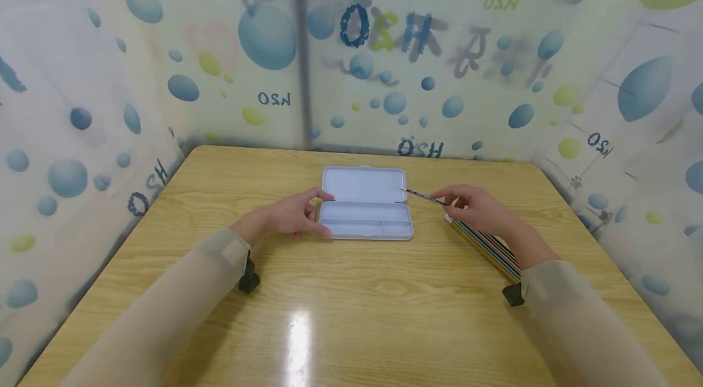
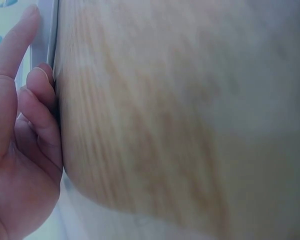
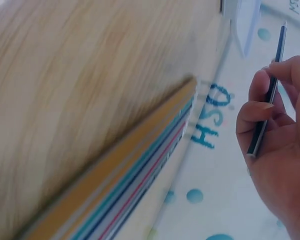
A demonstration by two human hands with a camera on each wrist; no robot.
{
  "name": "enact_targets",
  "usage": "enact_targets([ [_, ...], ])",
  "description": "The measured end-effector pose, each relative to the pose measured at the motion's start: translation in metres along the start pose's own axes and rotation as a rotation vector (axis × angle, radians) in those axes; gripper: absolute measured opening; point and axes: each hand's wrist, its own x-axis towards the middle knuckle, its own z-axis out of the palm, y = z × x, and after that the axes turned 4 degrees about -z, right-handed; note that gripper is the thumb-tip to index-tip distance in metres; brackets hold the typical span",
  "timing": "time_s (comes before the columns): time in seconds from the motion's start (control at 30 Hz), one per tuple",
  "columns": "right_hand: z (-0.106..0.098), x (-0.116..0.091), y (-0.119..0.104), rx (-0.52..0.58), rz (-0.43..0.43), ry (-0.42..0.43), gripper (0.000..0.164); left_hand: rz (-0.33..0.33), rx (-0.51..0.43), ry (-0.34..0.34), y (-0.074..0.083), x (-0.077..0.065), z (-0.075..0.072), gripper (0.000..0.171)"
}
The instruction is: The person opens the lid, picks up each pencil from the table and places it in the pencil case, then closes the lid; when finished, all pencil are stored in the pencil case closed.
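Mirrored "H2O" lettering (image 1: 386, 28) on patterned backdrop (image 1: 329, 97), smaller repeats (image 1: 274, 99) probably the same, blurred grey characters (image 1: 469, 52) there illegible

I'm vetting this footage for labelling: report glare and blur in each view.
Head: bright glare on the tabletop, low and left of centre; left wrist: tabletop blurred, left hand clearer; right wrist: pencil bundle soft, held pencil crisper.

Left sleeve (image 1: 159, 314): long, plain pale beige, mostly smooth, widening toward elbow. Left cuff (image 1: 224, 245) greyer, thin-looking. Right sleeve (image 1: 584, 326): same beige, same plain cloth; right cuff (image 1: 540, 280) greyish too. Small black box at each wrist, thumb side: left box (image 1: 249, 281), right box (image 1: 513, 295), both blocky, matte, beside cuff edge. Left hand (image 1: 293, 214) and right hand (image 1: 479, 209) bare.
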Motion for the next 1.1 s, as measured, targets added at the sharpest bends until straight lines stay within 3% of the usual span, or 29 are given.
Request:
enact_targets([
  [0.2, 0.013, 0.014, -0.011, 0.013, -0.005, -0.007, 0.030, -0.002, -0.009, 0.000, 0.000, -0.001, 0.001, 0.087],
  [0.43, 0.026, 0.031, -0.025, 0.008, -0.093, -0.026, 0.032, -0.014, -0.015, 0.005, 0.000, -0.002, 0.001, 0.088],
  [0.7, 0.042, 0.049, -0.038, 0.005, -0.084, -0.049, 0.028, -0.004, -0.007, -0.001, 0.000, 0.000, -0.001, 0.088],
  [1.1, 0.060, 0.068, -0.056, 0.018, -0.144, -0.097, 0.026, -0.001, 0.001, -0.005, 0.000, 0.000, 0.000, 0.089],
])
